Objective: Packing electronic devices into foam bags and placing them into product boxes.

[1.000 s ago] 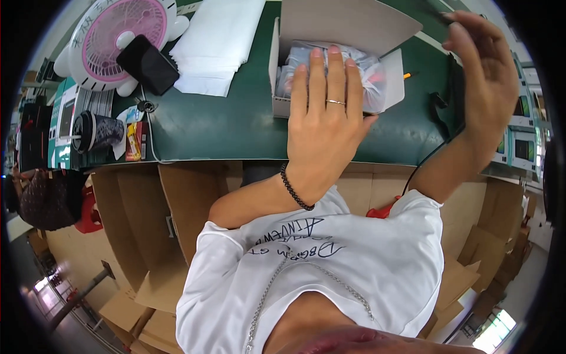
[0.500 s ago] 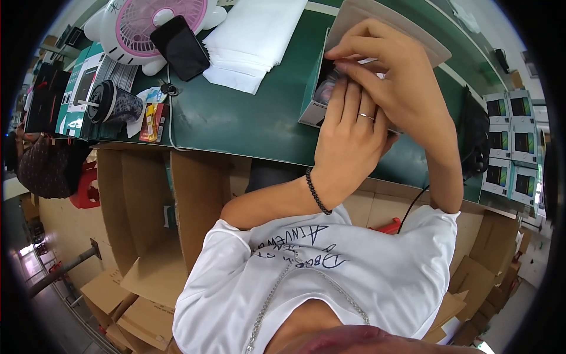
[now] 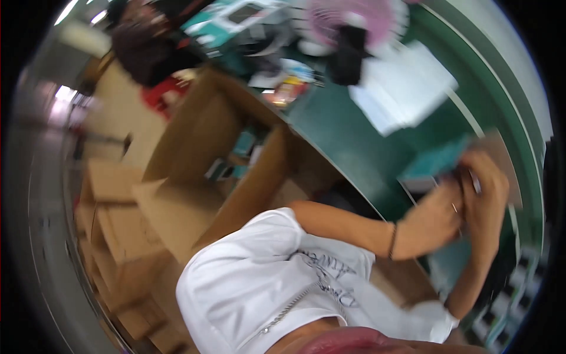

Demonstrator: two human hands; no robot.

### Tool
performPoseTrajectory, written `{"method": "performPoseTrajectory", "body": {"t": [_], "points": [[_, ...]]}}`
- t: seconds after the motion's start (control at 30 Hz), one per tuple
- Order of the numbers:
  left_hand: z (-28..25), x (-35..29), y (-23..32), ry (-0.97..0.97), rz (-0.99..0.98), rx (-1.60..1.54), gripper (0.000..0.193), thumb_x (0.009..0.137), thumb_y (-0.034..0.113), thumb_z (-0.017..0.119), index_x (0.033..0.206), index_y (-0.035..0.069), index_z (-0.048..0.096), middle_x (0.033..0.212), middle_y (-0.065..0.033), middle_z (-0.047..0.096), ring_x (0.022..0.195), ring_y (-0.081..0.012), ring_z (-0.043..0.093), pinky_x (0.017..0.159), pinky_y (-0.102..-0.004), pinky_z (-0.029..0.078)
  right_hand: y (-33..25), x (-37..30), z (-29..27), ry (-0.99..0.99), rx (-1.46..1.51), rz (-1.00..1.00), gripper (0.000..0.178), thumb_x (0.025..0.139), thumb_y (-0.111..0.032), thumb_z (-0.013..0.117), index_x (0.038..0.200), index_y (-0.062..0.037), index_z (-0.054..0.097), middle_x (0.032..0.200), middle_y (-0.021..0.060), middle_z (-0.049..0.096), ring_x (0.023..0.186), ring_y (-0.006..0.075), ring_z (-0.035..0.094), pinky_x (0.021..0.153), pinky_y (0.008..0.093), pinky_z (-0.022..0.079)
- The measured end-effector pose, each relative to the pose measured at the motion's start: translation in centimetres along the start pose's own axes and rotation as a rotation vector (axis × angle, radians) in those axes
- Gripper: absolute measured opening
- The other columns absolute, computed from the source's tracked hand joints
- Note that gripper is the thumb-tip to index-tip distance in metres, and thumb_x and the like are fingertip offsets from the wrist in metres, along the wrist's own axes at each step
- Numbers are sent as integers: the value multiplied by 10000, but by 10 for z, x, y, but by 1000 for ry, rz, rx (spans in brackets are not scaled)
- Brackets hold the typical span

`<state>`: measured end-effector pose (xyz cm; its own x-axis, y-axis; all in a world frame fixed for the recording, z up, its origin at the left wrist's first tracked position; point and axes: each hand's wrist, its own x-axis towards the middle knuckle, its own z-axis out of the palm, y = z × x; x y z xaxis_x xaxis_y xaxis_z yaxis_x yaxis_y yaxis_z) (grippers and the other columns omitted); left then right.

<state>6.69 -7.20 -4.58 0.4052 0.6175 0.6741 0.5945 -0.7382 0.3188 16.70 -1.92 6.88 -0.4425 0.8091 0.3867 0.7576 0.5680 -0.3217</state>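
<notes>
A teal and white carton (image 3: 433, 162) stands at the right of the green table, its pale lid flap (image 3: 504, 156) raised. My left hand (image 3: 433, 212), with a ring and a dark bracelet, reaches to the carton's near side, its fingers smeared by motion. Against it lies my right hand (image 3: 488, 192), bent over the carton's opening, its fingers blurred too. The two hands overlap, hiding much of the carton's inside. Whatever they hold there, if anything, cannot be made out.
On the green table (image 3: 330, 133) lie white sheets (image 3: 407, 88), a black phone (image 3: 348, 56) and a pink and white fan (image 3: 354, 17). A large open cardboard box (image 3: 177, 141) with several teal items inside stands left of me. More cardboard boxes (image 3: 127, 230) sit beyond it.
The view has swung to the left and blurred, so table and carton appear turned and farther right. Teal items inside the large cardboard box show more. Both hands are still at the carton.
</notes>
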Motion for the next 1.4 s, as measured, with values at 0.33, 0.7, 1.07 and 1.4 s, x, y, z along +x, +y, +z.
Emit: {"method": "performPoseTrajectory", "body": {"t": [0.33, 0.7, 1.07, 1.4], "points": [[12, 4, 3, -12, 16, 83, 417, 830, 411, 602, 919, 50, 790, 1047, -152, 728, 1148, -363, 577, 1166, -569, 300, -23, 0, 1, -306, -252, 67, 206, 866, 19, 531, 1034, 62, 643, 1170, 179, 631, 1097, 386, 547, 955, 454, 440], [-35, 38, -38, 25, 56, -56, 239, 805, 148, 693, 996, 5, 712, 1123, -145, 665, 1049, -286, 647, 797, -407, 547, 3, -14, -41, 3, 33, 89, 375, 912, -16, 633, 1285, -1, 603, 1228, 167, 651, 1168, 276, 630, 1037, 360, 470], [-47, 62, -27, -158, 108, 35, 116, 808, 72, 681, 910, 113, 718, 1026, -7, 626, 960, -211, 643, 630, -345, 548, 31, -130, 31, 618, 939, 601, 694, 880, -112, 771, 1476, -12, 429, 1384, 123, 571, 1310, 224, 520, 1105, 361, 415], [-94, 55, -77, 225, -279, -623, 452, 943, 17, 669, 1384, 25, 568, 1368, -172, 619, 1266, -289, 600, 1076, -383, 465, 18, -114, 31, 660, 995, 637, 765, 827, -27, 729, 1501, -17, 369, 1309, 131, 569, 1262, 235, 522, 1083, 354, 403]]}}
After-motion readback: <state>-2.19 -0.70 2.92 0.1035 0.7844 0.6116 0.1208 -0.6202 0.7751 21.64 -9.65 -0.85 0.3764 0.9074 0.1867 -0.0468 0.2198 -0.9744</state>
